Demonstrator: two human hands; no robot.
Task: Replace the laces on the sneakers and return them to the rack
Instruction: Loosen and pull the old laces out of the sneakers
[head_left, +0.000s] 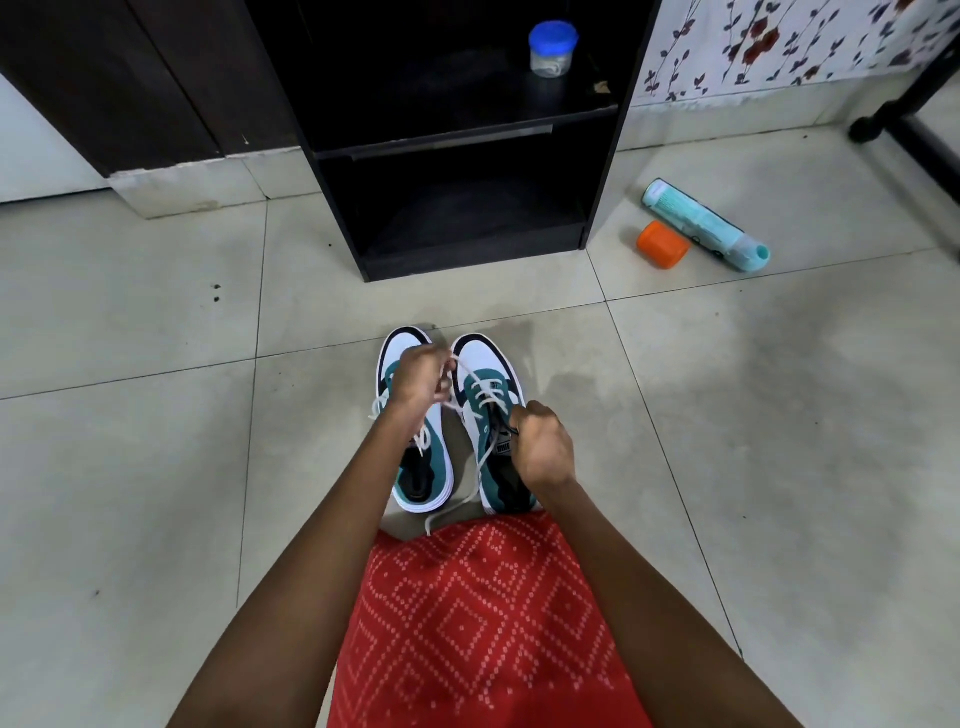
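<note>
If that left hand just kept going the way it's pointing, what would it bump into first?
Probably the white toe of the left sneaker, just beyond the left hand, which pinches a white lace, if it angles downward. Passing above it, bare floor, then the black rack. Height is unclear.

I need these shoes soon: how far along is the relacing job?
Done: white lace crosses the front eyelets of the right sneaker; the left sneaker shows white lace, mostly hidden by an arm. In hand: the left hand holds the lace up while the right hand grips that sneaker by its tongue. Left: finish lacing, then move both from the floor to the rack.
</note>
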